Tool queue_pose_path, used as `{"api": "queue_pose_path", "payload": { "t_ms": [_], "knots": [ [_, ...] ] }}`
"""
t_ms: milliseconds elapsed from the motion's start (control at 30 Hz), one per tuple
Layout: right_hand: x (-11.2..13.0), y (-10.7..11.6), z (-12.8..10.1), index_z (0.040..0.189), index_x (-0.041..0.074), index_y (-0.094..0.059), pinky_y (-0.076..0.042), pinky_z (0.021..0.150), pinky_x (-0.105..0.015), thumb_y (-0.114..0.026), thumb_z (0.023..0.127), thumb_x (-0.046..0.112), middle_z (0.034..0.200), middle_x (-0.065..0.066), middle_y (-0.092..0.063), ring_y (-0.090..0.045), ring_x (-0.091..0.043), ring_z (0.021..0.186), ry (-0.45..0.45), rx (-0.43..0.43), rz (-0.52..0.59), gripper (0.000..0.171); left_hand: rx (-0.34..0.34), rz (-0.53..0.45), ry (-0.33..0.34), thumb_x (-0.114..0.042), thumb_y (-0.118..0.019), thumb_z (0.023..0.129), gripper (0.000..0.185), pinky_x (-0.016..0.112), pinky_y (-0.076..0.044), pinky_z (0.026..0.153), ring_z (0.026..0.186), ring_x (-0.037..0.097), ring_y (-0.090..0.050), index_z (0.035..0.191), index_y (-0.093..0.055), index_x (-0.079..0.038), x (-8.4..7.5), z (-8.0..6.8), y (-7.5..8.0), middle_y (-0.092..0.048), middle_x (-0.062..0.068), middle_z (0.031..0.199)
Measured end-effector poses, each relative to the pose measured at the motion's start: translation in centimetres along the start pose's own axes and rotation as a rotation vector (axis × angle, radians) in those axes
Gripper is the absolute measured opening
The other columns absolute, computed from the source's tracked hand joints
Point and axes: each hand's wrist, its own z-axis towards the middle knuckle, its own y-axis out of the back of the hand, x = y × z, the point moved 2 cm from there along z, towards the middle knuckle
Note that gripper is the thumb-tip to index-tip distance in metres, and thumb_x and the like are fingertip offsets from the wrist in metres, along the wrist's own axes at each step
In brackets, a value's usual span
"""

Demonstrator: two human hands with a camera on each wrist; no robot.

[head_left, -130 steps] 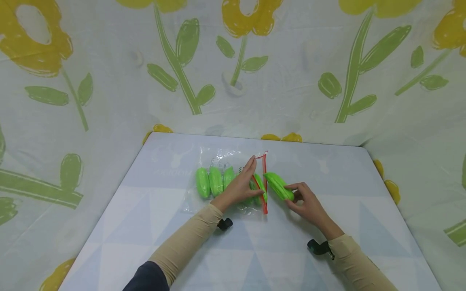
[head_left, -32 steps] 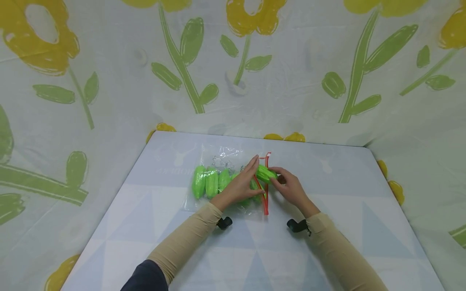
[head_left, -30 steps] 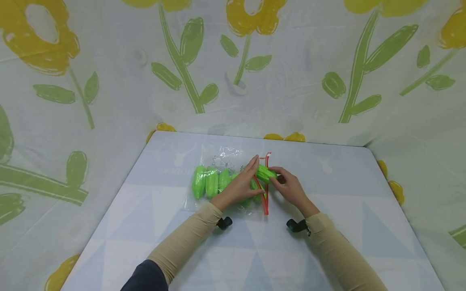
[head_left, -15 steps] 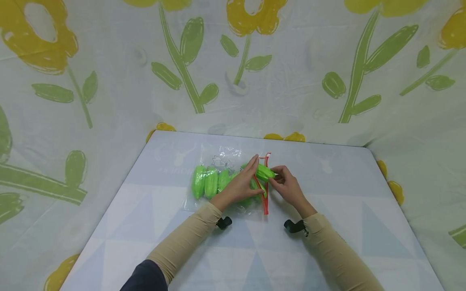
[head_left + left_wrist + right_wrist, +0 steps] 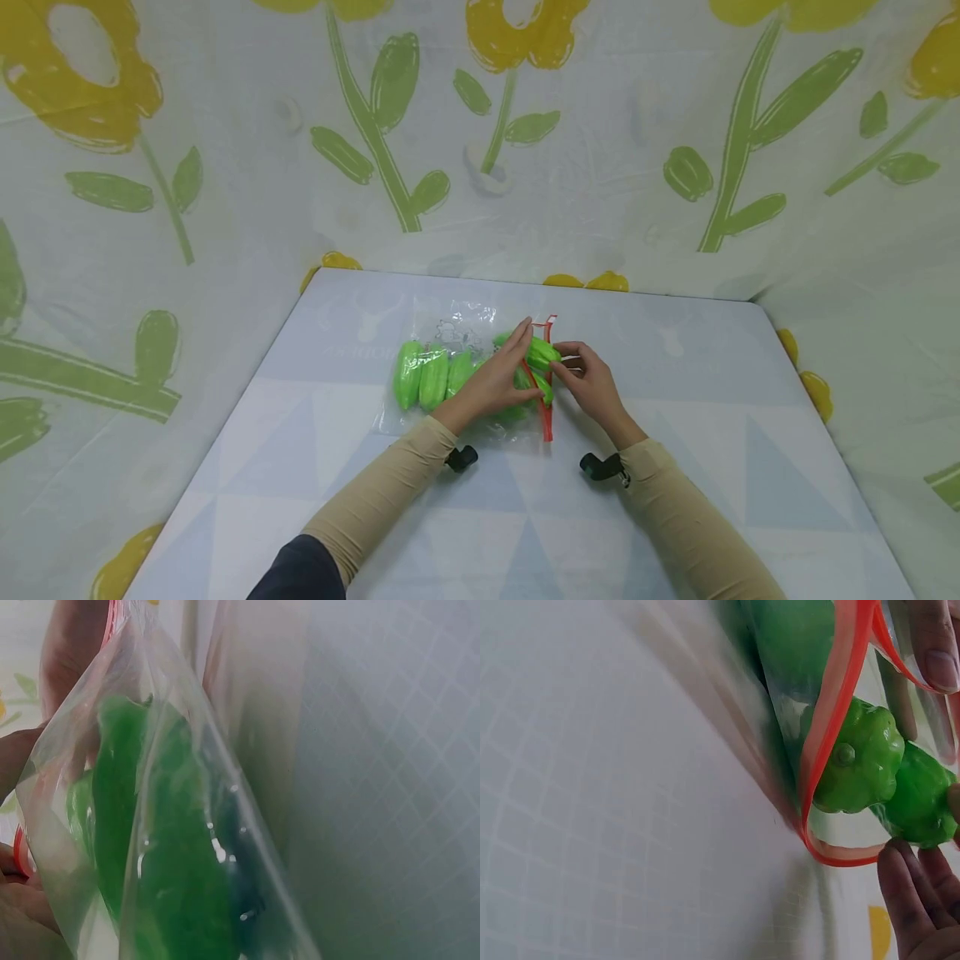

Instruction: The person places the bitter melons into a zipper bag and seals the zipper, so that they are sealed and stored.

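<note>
A clear zip bag point(image 5: 465, 315) lies on the table with several bright green ribbed toy cucumbers point(image 5: 408, 375) inside. Its mouth, edged by a red zip strip point(image 5: 547, 425), faces right and gapes. My left hand point(image 5: 483, 390) is at the mouth, fingers straight and thumb spread, keeping the upper lip raised. My right hand point(image 5: 592, 385) pinches the near end of a toy cucumber point(image 5: 543, 355), whose far part is within the bag, partly behind the left fingers. In the right wrist view, the held cucumber point(image 5: 919, 799) sits beside another cucumber point(image 5: 861, 761) at the opening.
The table point(image 5: 675, 367) has a pale pattern of blue triangles. A flowered curtain point(image 5: 585, 167) surrounds its back and sides. Black wrist camera mounts point(image 5: 600, 467) stick out below both wrists.
My right hand has moved left, bringing the toy cucumber from outside the red strip into the bag's mouth, and lately a little deeper. The left hand has stayed nearly still.
</note>
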Motion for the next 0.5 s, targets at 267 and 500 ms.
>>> {"api": "queue_pose_path", "payload": {
  "t_ms": [267, 500],
  "knots": [
    [0.05, -0.37, -0.06, 0.118, 0.018, -0.053, -0.054, 0.082, -0.036, -0.063, 0.089, 0.027, 0.115, 0.002, -0.059, -0.061, -0.016, 0.098, 0.037, -0.018, -0.011, 0.032, 0.013, 0.0, 0.018, -0.042, -0.074, 0.076, 0.108, 0.037, -0.035, 0.105, 0.14, 0.019, -0.018, 0.15, -0.003, -0.011, -0.01, -0.03, 0.16, 0.005, -0.003, 0.157],
    [0.29, -0.86, -0.09, 0.116, 0.021, -0.06, -0.054, 0.082, -0.038, -0.061, 0.09, 0.027, 0.116, 0.004, -0.061, -0.062, -0.017, 0.098, 0.039, -0.004, -0.033, 0.027, -0.001, -0.006, 0.007, -0.041, -0.075, 0.075, 0.107, 0.037, -0.035, 0.105, 0.14, 0.017, -0.016, 0.15, -0.005, -0.01, 0.02, -0.05, 0.29, 0.01, -0.01, 0.155]
  ]
}}
